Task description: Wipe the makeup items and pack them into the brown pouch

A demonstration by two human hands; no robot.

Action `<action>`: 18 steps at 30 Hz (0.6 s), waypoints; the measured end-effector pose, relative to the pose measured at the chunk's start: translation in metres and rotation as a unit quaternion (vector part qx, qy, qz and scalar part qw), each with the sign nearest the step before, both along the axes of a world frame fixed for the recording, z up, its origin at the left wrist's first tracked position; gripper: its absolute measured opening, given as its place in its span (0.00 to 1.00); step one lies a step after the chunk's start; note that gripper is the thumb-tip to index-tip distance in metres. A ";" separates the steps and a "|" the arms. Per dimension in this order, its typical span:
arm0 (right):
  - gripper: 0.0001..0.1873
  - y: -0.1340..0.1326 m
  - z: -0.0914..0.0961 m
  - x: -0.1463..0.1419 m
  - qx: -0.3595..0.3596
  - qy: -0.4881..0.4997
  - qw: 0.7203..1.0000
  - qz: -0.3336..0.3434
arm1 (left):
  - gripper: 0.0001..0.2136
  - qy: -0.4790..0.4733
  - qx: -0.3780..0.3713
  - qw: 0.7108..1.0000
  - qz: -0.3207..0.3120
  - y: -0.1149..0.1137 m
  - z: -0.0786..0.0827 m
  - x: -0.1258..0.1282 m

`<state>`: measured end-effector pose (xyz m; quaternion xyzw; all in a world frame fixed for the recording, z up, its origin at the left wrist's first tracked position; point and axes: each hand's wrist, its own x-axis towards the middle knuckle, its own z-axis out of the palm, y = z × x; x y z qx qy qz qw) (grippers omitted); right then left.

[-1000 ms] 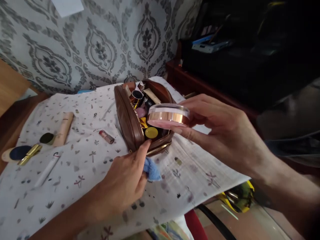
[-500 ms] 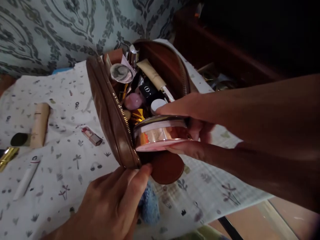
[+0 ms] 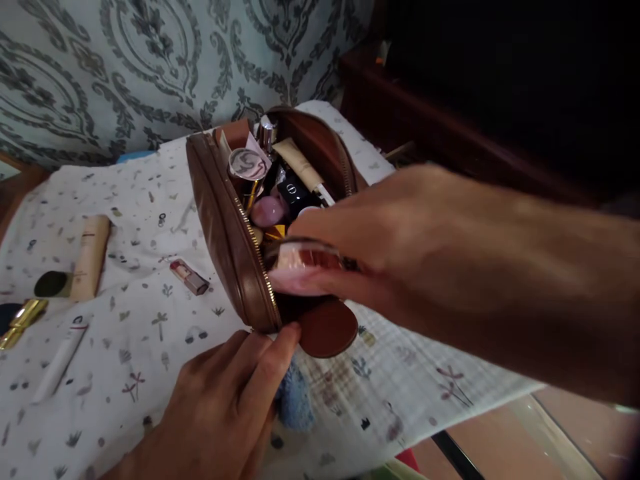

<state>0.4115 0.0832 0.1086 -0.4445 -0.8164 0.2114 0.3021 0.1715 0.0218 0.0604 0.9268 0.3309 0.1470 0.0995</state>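
A brown zippered cosmetic bag lies open on a printed white cloth, packed with make-up. My right hand is closed on a round, pinkish cosmetic case, held on edge in the bag's near opening; its far side is hidden by my fingers. My left hand grips the near corner of the bag, beside its brown end flap. A fuzzy blue thing shows below those fingers. Inside sit a beige tube, a black case, a pink rounded item and a small round mirror-like disc.
Left on the cloth lie a beige tube, a small lipstick-like tube, a white tube and a gold item. Patterned wall stands behind; dark reddish furniture is at back right.
My right hand has moved left and lowered the round case deeper into the bag, tilting over it. My left hand keeps its hold on the corner. The view has shifted slightly.
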 end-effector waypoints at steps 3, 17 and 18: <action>0.19 0.008 0.025 0.005 0.041 -0.134 0.990 -0.034 | 0.32 0.023 0.027 0.999 -0.004 0.000 0.000 0.000; 0.17 -0.001 0.068 0.003 -0.101 -0.027 0.995 -0.005 | 0.23 0.039 0.098 0.994 -0.014 0.003 0.003 -0.001; 0.16 0.002 0.069 0.011 -0.101 -0.001 0.995 -0.002 | 0.24 0.042 0.098 0.994 -0.012 0.002 0.003 -0.002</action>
